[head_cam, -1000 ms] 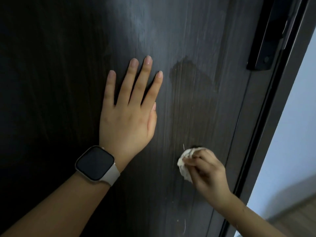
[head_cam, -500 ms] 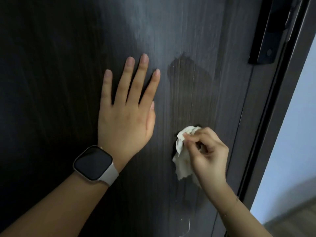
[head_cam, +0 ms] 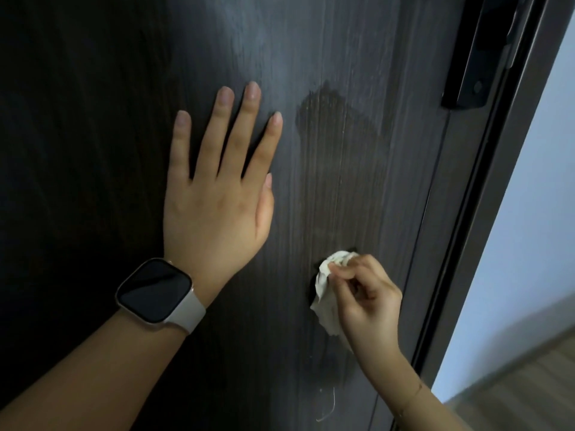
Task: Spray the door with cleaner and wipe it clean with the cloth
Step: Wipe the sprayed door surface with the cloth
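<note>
The right hand pinches a crumpled pale cloth against the dark wood-grain door while the left hand lies flat, fingers spread.

You have a single view, from a wide-angle camera worn on your head. It looks forward and somewhat down, facing a dark wood-grain door from very close, so the door fills most of the frame. Your left hand and your right hand both reach in from the bottom edge, with the forearms entering at the lower corners. The wide lens bends the straight lines: the door frame slants from upper right to lower middle. Beyond it, at the right edge, you see a strip of pale wall and floor. No second view overlaps this one.
</note>
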Demonstrator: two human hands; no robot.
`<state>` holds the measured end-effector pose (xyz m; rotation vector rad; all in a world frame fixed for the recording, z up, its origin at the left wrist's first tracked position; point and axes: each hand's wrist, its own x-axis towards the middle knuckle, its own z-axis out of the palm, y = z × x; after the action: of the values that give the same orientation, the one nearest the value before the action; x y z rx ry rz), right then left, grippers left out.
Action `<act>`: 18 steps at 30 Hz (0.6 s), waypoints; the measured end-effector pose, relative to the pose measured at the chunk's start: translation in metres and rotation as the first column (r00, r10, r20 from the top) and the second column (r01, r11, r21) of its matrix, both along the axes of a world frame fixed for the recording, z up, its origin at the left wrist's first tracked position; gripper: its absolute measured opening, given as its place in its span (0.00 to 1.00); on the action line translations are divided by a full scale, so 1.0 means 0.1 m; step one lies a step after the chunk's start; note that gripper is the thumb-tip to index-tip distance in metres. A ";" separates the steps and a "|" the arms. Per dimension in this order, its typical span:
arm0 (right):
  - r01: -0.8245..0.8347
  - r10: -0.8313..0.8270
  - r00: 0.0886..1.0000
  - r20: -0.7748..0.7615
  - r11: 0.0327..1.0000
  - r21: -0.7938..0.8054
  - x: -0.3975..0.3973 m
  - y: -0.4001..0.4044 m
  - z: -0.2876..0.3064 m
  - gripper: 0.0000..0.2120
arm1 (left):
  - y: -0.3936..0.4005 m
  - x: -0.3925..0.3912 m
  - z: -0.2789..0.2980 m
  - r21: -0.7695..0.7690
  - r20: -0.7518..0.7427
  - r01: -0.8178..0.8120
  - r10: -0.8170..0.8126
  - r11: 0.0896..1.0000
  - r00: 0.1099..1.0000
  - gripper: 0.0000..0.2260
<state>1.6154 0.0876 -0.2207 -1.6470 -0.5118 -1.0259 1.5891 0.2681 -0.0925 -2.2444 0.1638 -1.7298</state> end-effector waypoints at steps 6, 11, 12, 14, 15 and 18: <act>0.029 -0.027 0.999 0.041 0.999 -0.044 0.07 0.00 0.10 0.06 | -0.01 0.01 0.00 -0.005 0.000 0.002 -0.003 1.000 1.000 0.24; 0.014 -0.007 0.998 0.056 0.992 -0.122 0.05 -0.08 -0.07 0.06 | -0.01 0.00 0.00 -0.004 -0.001 0.012 -0.012 1.000 1.000 0.24; 0.026 -0.019 0.998 0.063 0.993 -0.115 0.05 -0.06 -0.01 0.06 | -0.02 0.00 0.00 -0.004 -0.001 0.011 -0.011 1.000 1.000 0.24; 0.065 -0.055 0.994 0.097 0.993 -0.096 0.08 0.00 0.11 0.06 | -0.02 0.01 -0.01 -0.002 0.005 0.003 -0.003 1.000 1.000 0.24; 0.082 -0.071 0.991 0.117 0.993 -0.089 0.09 0.02 0.13 0.05 | -0.02 0.01 -0.01 -0.001 0.007 0.002 -0.002 1.000 1.000 0.24; 0.152 -0.123 0.976 0.180 0.976 -0.154 0.05 0.04 -0.07 0.06 | -0.01 0.00 0.00 -0.009 0.002 0.013 -0.013 1.000 1.000 0.24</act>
<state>1.6209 0.0912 -0.2274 -1.7717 -0.6166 -1.2627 1.5894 0.2668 -0.0924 -2.2527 0.1711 -1.7427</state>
